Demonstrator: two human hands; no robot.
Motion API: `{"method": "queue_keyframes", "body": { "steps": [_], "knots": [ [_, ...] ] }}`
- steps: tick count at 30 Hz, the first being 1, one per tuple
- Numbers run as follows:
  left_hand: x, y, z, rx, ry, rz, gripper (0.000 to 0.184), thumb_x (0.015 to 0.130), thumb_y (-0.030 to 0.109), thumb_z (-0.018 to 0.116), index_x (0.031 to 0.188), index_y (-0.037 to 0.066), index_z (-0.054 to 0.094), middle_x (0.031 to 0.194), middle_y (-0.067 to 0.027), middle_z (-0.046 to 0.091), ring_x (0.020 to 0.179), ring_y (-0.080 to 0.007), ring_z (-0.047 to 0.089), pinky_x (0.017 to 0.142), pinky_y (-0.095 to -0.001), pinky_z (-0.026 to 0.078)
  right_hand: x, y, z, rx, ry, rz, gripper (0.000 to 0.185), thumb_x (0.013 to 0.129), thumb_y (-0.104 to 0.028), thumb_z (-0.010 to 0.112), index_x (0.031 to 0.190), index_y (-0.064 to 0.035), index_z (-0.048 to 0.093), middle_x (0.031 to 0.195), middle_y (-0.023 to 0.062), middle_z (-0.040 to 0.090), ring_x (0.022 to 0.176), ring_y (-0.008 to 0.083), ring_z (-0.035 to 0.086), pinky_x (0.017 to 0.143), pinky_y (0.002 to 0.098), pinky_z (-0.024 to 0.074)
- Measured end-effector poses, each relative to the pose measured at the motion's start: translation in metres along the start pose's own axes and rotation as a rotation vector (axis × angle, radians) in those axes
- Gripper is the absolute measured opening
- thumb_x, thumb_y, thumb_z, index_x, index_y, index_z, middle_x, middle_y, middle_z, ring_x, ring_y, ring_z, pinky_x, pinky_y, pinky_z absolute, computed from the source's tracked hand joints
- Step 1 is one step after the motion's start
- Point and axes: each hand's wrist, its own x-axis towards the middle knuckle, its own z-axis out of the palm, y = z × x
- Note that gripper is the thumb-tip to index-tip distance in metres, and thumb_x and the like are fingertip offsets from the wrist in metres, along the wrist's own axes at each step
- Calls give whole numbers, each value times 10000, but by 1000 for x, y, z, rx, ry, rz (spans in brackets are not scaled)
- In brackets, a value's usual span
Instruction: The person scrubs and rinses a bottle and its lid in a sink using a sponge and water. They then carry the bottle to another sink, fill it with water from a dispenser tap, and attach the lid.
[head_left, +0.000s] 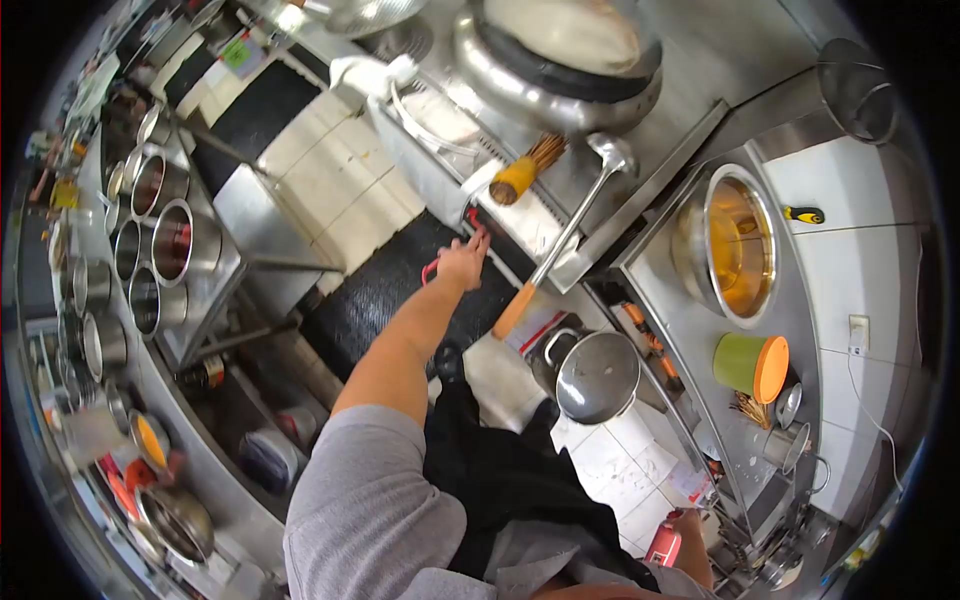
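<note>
My left hand (463,264) reaches out to the front of the steel cooking range, its fingers stretched towards a small red knob (473,217). Whether the fingertips touch the knob I cannot tell. Part of another red thing (430,271) shows behind that hand. At the lower right, my right hand (686,522) is closed around a pink bottle-like object (664,543), partly cut off by my body. On the range, close to my left hand, lie a bamboo brush (522,178) with a yellow-wrapped handle and a long ladle (572,220) with a wooden grip.
A large steel pot (560,90) sits on the range. To the right, a counter carries a steel bowl of amber liquid (738,248) and a green tub with an orange lid (745,366). A lidded pot (597,377) stands low beside my legs. Several steel pots (180,240) fill the left shelf.
</note>
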Motion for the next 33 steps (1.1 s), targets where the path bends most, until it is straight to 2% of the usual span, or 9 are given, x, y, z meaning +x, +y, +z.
{"method": "queue_keyframes", "body": {
  "steps": [1, 3, 9, 11, 12, 13, 15, 24, 33],
  "knots": [
    [3, 2, -2, 9, -23, 1, 1067, 699, 285, 817, 1570, 197, 207, 1641, 43, 177, 1239, -331, 528, 881, -562, 526, -13, -2, -1, 24, -20, 71, 688, 607, -442, 896, 1246, -308, 681, 1407, 81, 491, 1276, 317, 528, 1030, 476, 484],
    [9, 3, 3, 53, -45, -2, 1073, 711, 300, 806, 1580, 202, 184, 1648, 47, 155, 1239, -327, 528, 878, -574, 525, -49, -16, -10, 55, -23, 150, 691, 596, -430, 903, 1240, -310, 684, 1403, 79, 486, 1274, 317, 524, 1024, 492, 487],
    [21, -1, 0, 121, -130, 21, 1121, 690, 370, 834, 1582, 200, 175, 1646, 48, 171, 1265, -324, 511, 865, -568, 528, -83, -23, 9, 307, -38, 201, 649, 597, -354, 897, 1209, -265, 699, 1370, 80, 485, 1232, 346, 542, 990, 486, 520],
    [21, 2, -7, 142, -136, 22, 1086, 717, 377, 809, 1583, 200, 178, 1644, 45, 186, 1273, -322, 503, 868, -579, 522, -97, -32, 2, 293, 28, 228, 717, 551, -338, 916, 1222, -209, 697, 1337, 121, 527, 1160, 345, 603, 997, 450, 528],
    [20, 4, -12, 143, -178, 21, 1014, 764, 333, 756, 1584, 194, 176, 1647, 40, 179, 1277, -326, 497, 883, -594, 510, -91, -28, 9, 312, 50, 251, 694, 564, -321, 917, 1215, -211, 701, 1343, 134, 517, 1180, 347, 590, 1004, 453, 525],
    [20, 6, -18, 145, -215, 19, 944, 812, 288, 704, 1586, 188, 173, 1650, 35, 172, 1282, -330, 491, 898, -608, 498, -88, -28, 5, 327, 51, 246, 694, 564, -321, 917, 1215, -211, 701, 1343, 134, 517, 1180, 347, 590, 1004, 453, 525],
    [21, 6, -29, 157, -228, 5, 928, 827, 277, 687, 1588, 189, 163, 1655, 38, 152, 1305, -329, 471, 921, -613, 484, -83, -31, -1, 322, 42, 215, 660, 607, -327, 898, 1228, -260, 687, 1358, 67, 490, 1221, 343, 548, 985, 480, 527],
    [24, 15, -29, 161, -302, -35, 901, 845, 259, 672, 1587, 180, 168, 1661, 25, 119, 1333, -351, 447, 949, -614, 471, -66, -51, -26, 349, 97, 201, 634, 626, -283, 912, 1217, -240, 686, 1382, 70, 477, 1236, 333, 536, 992, 461, 527],
    [25, 20, -31, 213, -311, -13, 912, 848, 257, 656, 1587, 132, 137, 1666, 7, 98, 1328, -370, 449, 935, -620, 477, -64, -46, -21, 351, 137, 167, 719, 613, -311, 885, 1291, -269, 648, 1411, 89, 444, 1244, 368, 503, 996, 513, 504]
  ]
}}
